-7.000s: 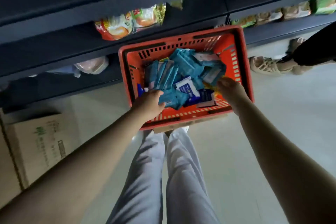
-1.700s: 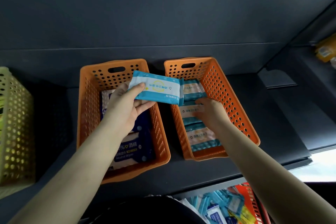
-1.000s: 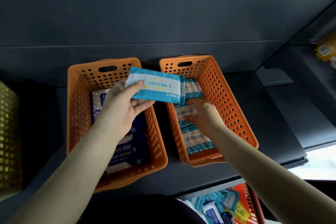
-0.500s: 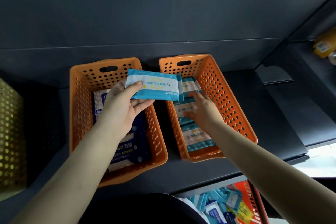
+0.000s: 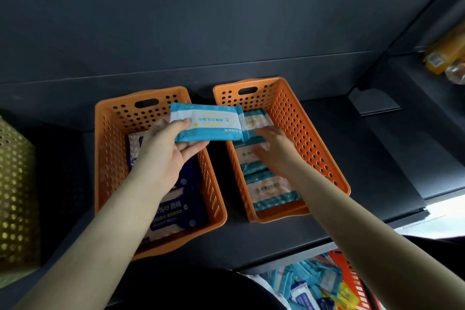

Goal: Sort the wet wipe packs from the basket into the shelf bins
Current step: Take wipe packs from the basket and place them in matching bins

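Two orange perforated bins stand side by side on a dark shelf. The left bin (image 5: 108, 158) holds dark blue alcohol wipe packs (image 5: 176, 211). The right bin (image 5: 309, 138) holds a row of light blue wet wipe packs (image 5: 270, 191). My left hand (image 5: 166, 156) holds a light blue and white wet wipe pack (image 5: 208, 122) above the gap between the bins, thumb on top. My right hand (image 5: 274, 148) lies inside the right bin with its fingers straight, resting on the packs there. The red basket (image 5: 352, 279) with more packs shows at the bottom right.
A yellow-green perforated bin (image 5: 15, 196) stands at the far left of the shelf. Yellow packaged goods (image 5: 442, 55) sit on a neighbouring shelf at the upper right. The shelf's front edge runs below the bins.
My right hand has shifted slightly toward the back of the right bin over the packs. My left hand keeps the light blue pack in almost the same spot.
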